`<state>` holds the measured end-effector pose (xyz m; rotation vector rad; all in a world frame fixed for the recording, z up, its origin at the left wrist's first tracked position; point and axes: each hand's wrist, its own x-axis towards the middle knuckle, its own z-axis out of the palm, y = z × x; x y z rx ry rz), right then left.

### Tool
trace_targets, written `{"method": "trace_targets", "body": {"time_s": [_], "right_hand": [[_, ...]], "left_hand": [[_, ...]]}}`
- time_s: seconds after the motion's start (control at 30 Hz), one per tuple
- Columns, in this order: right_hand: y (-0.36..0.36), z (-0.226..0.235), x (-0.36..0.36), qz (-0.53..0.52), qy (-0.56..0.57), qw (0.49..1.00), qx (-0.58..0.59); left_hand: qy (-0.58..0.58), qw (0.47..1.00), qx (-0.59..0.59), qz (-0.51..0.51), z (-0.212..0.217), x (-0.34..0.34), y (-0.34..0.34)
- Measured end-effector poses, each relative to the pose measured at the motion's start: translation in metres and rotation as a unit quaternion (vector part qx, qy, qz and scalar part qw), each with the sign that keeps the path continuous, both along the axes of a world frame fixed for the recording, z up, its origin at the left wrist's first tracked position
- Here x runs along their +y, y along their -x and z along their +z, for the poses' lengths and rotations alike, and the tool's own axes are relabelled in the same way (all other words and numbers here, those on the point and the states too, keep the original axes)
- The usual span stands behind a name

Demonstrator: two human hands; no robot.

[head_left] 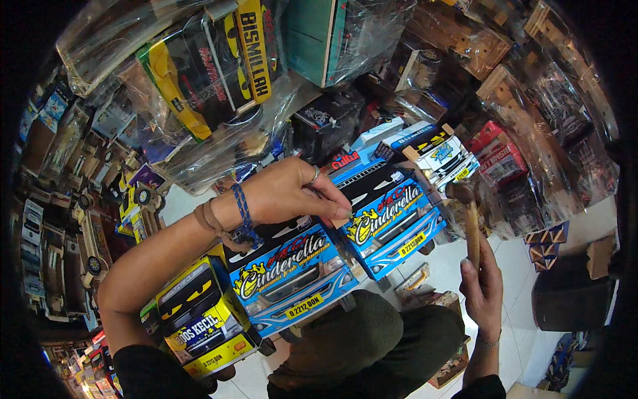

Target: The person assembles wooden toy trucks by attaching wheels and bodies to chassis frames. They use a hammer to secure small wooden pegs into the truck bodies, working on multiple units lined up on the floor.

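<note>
My left hand (pixel 286 193) reaches in from the left, thumb and fingers pinched together over the gap between two blue toy trucks. A small tan piece (pixel 339 223) shows at its fingertips; its kind is too small to tell. One blue toy truck (pixel 392 223) stands just right of the fingers; the other blue toy truck (pixel 292 272) is below the wrist, partly covered by the hand. My right hand (pixel 485 282) is closed around the wooden handle of a hammer (pixel 472 233), held upright at the right of the trucks, its dark head at the top.
A yellow and black toy truck (pixel 209 326) stands at lower left, a white toy truck (pixel 442 159) behind the blue ones. Plastic-wrapped toy trucks (pixel 206 73) and wooden frames crowd the far side. Several more toys line the left. My knees (pixel 345 332) are close below.
</note>
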<state>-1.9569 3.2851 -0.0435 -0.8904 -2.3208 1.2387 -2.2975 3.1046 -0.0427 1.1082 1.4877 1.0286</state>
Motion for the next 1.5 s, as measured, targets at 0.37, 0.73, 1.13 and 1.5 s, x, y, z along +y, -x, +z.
{"method": "trace_targets", "body": {"time_s": [0.37, 0.73, 1.13, 1.5], "right_hand": [[0.006, 0.032, 0.022, -0.113, -0.045, 0.982, 0.147], [0.014, 0.038, 0.022, -0.114, -0.018, 0.990, 0.084], [0.057, 0.052, 0.007, 0.250, -0.184, 0.949, -0.058], [0.080, 0.066, 0.000, 0.284, -0.134, 0.939, -0.136]], "left_hand": [[-0.002, 1.000, 0.002, -0.004, -0.003, 0.002, 0.002], [-0.019, 0.999, -0.050, 0.001, -0.013, 0.002, 0.009], [-0.009, 0.999, -0.027, -0.017, -0.014, 0.004, 0.012], [0.000, 1.000, -0.020, -0.020, -0.013, 0.003, 0.013]]}}
